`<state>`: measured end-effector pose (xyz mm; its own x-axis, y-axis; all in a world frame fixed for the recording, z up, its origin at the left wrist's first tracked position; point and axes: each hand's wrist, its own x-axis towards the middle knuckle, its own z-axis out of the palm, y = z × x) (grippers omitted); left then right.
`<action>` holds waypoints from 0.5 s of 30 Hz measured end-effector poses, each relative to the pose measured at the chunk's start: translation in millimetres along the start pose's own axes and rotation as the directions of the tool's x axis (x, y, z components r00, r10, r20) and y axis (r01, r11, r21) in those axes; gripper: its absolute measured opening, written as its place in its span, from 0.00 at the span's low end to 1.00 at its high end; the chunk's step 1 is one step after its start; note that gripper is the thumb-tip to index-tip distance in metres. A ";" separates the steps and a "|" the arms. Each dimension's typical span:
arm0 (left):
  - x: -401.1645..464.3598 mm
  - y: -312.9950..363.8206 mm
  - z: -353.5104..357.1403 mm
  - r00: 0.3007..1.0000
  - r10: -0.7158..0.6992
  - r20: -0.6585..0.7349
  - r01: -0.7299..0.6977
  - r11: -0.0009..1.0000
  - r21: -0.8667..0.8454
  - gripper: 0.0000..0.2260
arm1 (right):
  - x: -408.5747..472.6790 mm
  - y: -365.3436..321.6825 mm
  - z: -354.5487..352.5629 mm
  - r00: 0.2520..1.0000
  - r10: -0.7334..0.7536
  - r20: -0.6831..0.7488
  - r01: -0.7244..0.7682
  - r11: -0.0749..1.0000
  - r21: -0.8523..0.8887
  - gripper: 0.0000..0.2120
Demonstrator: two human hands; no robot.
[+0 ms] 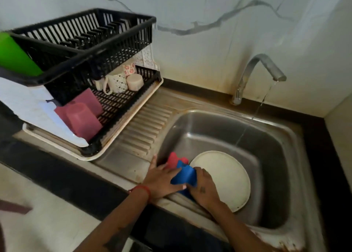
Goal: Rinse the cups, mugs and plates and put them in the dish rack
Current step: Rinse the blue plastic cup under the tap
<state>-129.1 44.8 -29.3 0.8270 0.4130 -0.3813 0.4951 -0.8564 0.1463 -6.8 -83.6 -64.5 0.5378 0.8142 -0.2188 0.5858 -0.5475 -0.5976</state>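
A blue item and a red item, probably plastic cups or small plates, are held together at the near left corner of the sink; what exactly they are cannot be told. The blue one is gripped from the right by the right hand, whose fingers are curled round its edge, while the left hand is laid on it from the left with fingers nearly straight and spread, the thumb pressed on the blue surface. Just beside them a cream plate lies flat on the sink bottom, partly under the right hand.

The coloured pieces are judged light, stiff and slippery when wet, best taken by the rim with fingers and thumb opposed. The plate looks heavier and perhaps breakable; a lift at its rim, with an edge tipped up first, would be called for.

A thin stream falls from the tap well apart from the hands. On the counter to the left, a black two-tier dish rack already holds patterned mugs, pink cups and a green item.
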 end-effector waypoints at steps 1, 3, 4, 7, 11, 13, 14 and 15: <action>-0.7 0.6 -0.4 1.000 -0.008 0.010 0.008 1.000 0.010 0.35 | 1.4 0.6 0.6 1.000 -0.006 -0.011 0.006 1.000 -0.007 0.28; -0.9 1.1 -0.3 0.999 -0.029 0.023 0.029 0.999 0.021 0.35 | 2.2 -0.7 -0.7 1.000 -0.005 -0.012 0.005 1.000 0.002 0.26; -0.8 1.6 -0.5 0.999 -0.041 0.027 0.040 0.999 0.016 0.35 | 1.8 -1.3 -2.0 1.000 0.005 -0.010 -0.005 1.000 0.012 0.26; -1.7 3.6 -1.7 0.998 -0.057 0.030 0.058 0.998 -0.031 0.35 | 0.1 -3.2 -8.5 0.999 0.037 0.002 -0.037 0.998 0.051 0.20; 1.2 14.2 0.5 0.999 -0.047 -0.010 0.046 0.998 -0.034 0.37 | -6.5 -4.5 -24.1 0.998 -0.065 -0.014 0.066 0.972 0.223 0.09; 8.4 29.3 -2.0 1.000 0.001 -0.008 -0.001 0.994 -0.110 0.42 | -10.5 -2.7 -38.0 0.994 -0.094 -0.054 0.107 0.940 0.325 0.10; 12.6 38.5 -4.1 0.999 0.034 -0.028 -0.038 0.987 -0.159 0.44 | -13.0 -0.8 -46.4 0.992 -0.101 -0.078 0.122 0.928 0.351 0.09; 19.4 50.0 -7.6 0.994 0.073 -0.079 -0.089 0.972 -0.216 0.45 | -15.2 1.1 -58.2 0.990 -0.107 -0.096 0.135 0.924 0.358 0.10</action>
<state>-86.3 12.3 -22.4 0.8794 0.3724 -0.2966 0.4657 -0.8023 0.3735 20.9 -107.8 -17.0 0.5276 0.8459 -0.0781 0.3965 -0.3265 -0.8580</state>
